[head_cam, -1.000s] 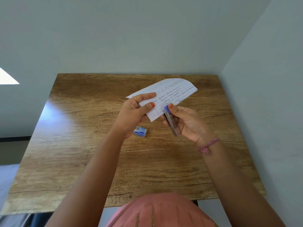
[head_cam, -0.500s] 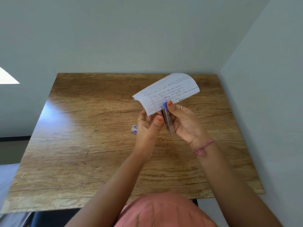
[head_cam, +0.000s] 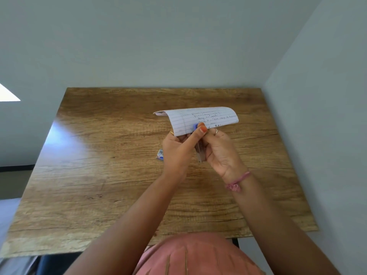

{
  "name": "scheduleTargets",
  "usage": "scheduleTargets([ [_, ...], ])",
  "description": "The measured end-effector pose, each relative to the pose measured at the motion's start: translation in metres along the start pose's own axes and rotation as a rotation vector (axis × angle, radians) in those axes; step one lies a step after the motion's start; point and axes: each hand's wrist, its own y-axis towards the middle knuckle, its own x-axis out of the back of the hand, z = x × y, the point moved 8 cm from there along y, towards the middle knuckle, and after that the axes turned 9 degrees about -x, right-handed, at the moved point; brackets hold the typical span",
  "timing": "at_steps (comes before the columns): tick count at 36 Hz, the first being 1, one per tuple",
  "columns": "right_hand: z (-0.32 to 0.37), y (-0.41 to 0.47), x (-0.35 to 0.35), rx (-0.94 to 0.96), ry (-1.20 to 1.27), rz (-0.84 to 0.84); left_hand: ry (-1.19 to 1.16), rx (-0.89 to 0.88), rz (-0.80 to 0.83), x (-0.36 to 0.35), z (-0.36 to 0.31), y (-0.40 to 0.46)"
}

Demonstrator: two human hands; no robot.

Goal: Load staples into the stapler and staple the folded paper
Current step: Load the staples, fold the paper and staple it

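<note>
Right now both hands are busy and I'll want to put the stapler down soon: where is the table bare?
The wooden table is bare along its left half, the far strip behind the folded paper, and right of the right hand. It is crowded only mid-table, where the small blue box lies beside the left hand.

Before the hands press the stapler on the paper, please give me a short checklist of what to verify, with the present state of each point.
1. The folded paper sits in the mouth of the stapler: ok, its lower edge goes in at the blue tip.
2. The right hand holds the stapler body: ok.
3. The left hand helps at the tip: ok, its thumb lies on the blue tip.
4. Staples are loaded: cannot tell, the magazine is hidden by the hands.
5. No finger is under the stapling point: cannot tell, that side is hidden.
6. The staple box is out of the way: ok, it lies on the table.
</note>
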Motion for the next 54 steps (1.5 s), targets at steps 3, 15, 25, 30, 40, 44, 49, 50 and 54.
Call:
scheduleTargets([
  [3, -0.002, 0.001, 0.002, -0.007, 0.003, -0.022, -0.007, 0.03, 0.0, 0.003, 0.002, 0.0],
  [15, 0.003, 0.004, 0.003, -0.071, -0.149, 0.075, -0.15, 0.363, 0.128, 0.024, 0.0, 0.025],
  [25, -0.007, 0.01, 0.048, -0.038, -0.735, -0.041, -0.27, 0.275, -0.024, 0.045, -0.006, 0.043],
  [30, -0.013, 0.018, 0.059, 0.141, -1.431, -0.215, -0.273, 0.234, -0.037, 0.046, -0.007, 0.042],
  [40, -0.027, 0.024, 0.05, 0.261, -1.621, -0.308, -0.332, 0.253, -0.053, 0.047, 0.001, 0.034],
  [44, -0.017, 0.022, 0.045, 0.222, -1.579, -0.299, -0.359, 0.247, -0.036, 0.045, 0.001, 0.029],
  [49, 0.019, 0.009, 0.037, 0.164, -0.813, -0.297, -0.422, 0.211, -0.003, 0.041, -0.003, 0.025],
  [50, 0.02, 0.008, 0.033, 0.099, -0.57, -0.227, -0.434, 0.203, 0.006, 0.039, -0.003, 0.024],
  [54, 0.022, 0.005, 0.008, 0.006, -0.193, 0.012, -0.458, 0.194, 0.051, 0.031, -0.001, 0.019],
])
